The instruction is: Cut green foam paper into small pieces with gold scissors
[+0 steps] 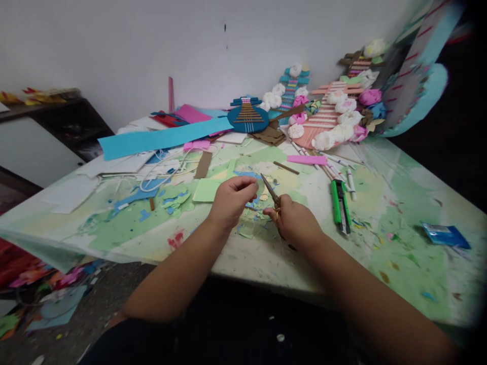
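Note:
My right hand (299, 220) grips a pair of scissors (271, 189) by its handles, the blades pointing up and left, away from me. Close to the blade tips, my left hand (233, 200) is closed in a pinch. What looks like a small piece of green paper (261, 188) shows at its fingertips, though its outline is blurred. Under and around both hands lie cut paper scraps (177, 200) in green and blue. A light green sheet (205, 190) rests just left of my left hand.
A green utility knife (340, 207) lies right of my right hand, near several markers (350, 183). Along the wall stand a blue paper guitar-like craft (248, 117) and a pink one with paper flowers (321, 121). A long blue strip (163, 138) stretches left; a blue packet (446, 235) lies far right.

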Available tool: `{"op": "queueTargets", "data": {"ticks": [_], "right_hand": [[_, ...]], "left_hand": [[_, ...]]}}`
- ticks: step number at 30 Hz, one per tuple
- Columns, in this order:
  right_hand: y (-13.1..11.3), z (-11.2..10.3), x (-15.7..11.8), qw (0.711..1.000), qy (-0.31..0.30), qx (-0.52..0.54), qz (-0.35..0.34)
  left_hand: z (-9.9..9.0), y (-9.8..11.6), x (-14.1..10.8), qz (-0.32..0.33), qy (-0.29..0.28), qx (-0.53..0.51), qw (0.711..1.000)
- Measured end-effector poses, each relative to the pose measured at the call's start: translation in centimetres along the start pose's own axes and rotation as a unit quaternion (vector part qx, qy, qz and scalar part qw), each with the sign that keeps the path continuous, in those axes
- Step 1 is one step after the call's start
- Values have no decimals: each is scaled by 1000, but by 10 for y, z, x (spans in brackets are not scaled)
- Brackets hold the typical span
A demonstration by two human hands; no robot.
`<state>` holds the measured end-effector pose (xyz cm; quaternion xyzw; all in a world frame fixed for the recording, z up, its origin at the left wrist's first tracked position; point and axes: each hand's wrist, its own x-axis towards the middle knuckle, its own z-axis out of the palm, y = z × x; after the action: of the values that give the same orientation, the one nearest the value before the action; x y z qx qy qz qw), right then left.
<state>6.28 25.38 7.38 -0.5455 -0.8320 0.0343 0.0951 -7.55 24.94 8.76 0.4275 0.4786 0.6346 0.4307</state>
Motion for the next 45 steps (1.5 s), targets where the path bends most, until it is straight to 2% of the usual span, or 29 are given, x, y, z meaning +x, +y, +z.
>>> {"op": "queueTargets", "data": {"ticks": [7,14,28,33,36,39,41,43,45], "right_hand": [[-1,-6,-2,999,-1,46,6],[-2,-2,-2,998,-9,58,4],[-1,0,1,999,-10,37,0],[3,3,2,993,15,119,10],[3,5,2,959,51,279,22],[0,7,3,873,81,481,23],[-2,8,4,821,97,562,15],[-3,7,5,800,105,590,17],[-2,6,5,798,106,592,30]], "left_hand": [[-6,-2,7,14,6,-17,1000],[0,0,-1,4,-37,-14,999],[-3,2,-1,17,-24,31,999],[-5,1,1,9,-29,45,999],[-4,-4,2,5,-46,89,995],[-2,-12,2,8,-68,135,989],[0,-16,1,18,-93,156,983],[1,-18,-1,28,-112,172,978],[2,-16,-3,31,-122,174,977]]}}
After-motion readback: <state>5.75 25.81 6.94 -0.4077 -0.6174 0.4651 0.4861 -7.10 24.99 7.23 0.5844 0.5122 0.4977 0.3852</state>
